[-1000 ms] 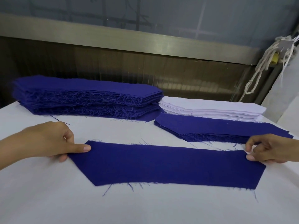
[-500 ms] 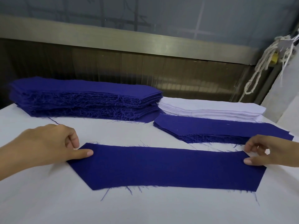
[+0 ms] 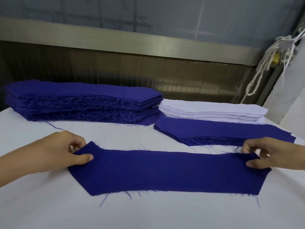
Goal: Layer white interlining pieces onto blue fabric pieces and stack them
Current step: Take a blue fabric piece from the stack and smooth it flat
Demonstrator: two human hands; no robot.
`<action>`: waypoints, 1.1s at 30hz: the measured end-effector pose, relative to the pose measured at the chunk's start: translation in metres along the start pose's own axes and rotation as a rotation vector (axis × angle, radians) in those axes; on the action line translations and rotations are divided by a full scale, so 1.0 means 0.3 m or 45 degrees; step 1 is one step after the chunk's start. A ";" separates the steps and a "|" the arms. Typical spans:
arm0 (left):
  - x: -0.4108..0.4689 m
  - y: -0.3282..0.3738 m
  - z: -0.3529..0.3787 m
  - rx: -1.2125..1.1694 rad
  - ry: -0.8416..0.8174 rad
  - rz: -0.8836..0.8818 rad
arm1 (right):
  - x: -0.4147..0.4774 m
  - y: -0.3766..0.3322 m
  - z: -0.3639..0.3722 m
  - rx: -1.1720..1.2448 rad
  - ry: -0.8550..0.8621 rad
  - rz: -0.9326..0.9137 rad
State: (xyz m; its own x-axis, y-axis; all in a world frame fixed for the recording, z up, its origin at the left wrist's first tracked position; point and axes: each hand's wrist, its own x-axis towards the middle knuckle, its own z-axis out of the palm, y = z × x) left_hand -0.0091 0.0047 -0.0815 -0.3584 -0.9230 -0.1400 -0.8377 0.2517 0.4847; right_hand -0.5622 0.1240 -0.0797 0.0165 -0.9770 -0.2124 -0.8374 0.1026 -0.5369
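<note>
Head view: a long blue fabric piece (image 3: 166,171) with angled ends and frayed threads along its edges lies on the white table (image 3: 148,215), low in the frame's centre. The left hand (image 3: 54,154) pinches its left end and the right hand (image 3: 270,154) pinches its right end, both far corners lifted slightly.
</note>
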 end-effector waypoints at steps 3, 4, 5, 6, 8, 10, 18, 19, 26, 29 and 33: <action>0.002 0.003 -0.014 -0.225 -0.097 -0.039 | 0.013 0.027 -0.017 0.299 -0.118 0.079; 0.002 0.000 -0.025 -0.293 -0.168 -0.071 | 0.018 0.037 -0.024 0.356 -0.169 0.137; 0.002 -0.008 -0.039 -0.321 -0.240 -0.097 | 0.023 0.046 -0.030 0.370 -0.213 0.188; 0.004 -0.018 -0.052 -0.311 -0.301 -0.113 | 0.027 0.054 -0.032 0.350 -0.252 0.221; 0.015 -0.042 -0.069 -0.257 -0.389 -0.117 | 0.036 0.059 -0.026 0.286 -0.295 0.241; 0.033 -0.068 -0.078 -0.228 -0.430 -0.115 | 0.038 0.052 -0.024 0.289 -0.279 0.246; 0.065 -0.077 -0.059 -0.391 -0.280 -0.055 | 0.005 0.080 -0.105 0.558 0.049 0.220; 0.068 -0.063 -0.046 -0.424 -0.252 -0.041 | 0.000 0.075 -0.113 0.637 0.106 0.216; 0.120 0.117 -0.004 -0.689 0.089 0.067 | -0.006 0.035 -0.139 0.935 0.513 0.313; 0.167 0.200 -0.002 -0.705 0.113 0.049 | 0.000 0.050 -0.155 1.072 0.671 0.408; 0.249 0.298 0.024 -0.757 0.093 0.066 | 0.012 0.097 -0.167 1.167 0.780 0.508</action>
State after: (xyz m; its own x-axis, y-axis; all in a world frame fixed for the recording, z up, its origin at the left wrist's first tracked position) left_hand -0.1138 -0.0394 -0.0550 -0.3457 -0.9368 -0.0541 -0.4384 0.1103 0.8920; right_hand -0.6140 0.1142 -0.0552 -0.6334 -0.7463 -0.2045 -0.0125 0.2741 -0.9616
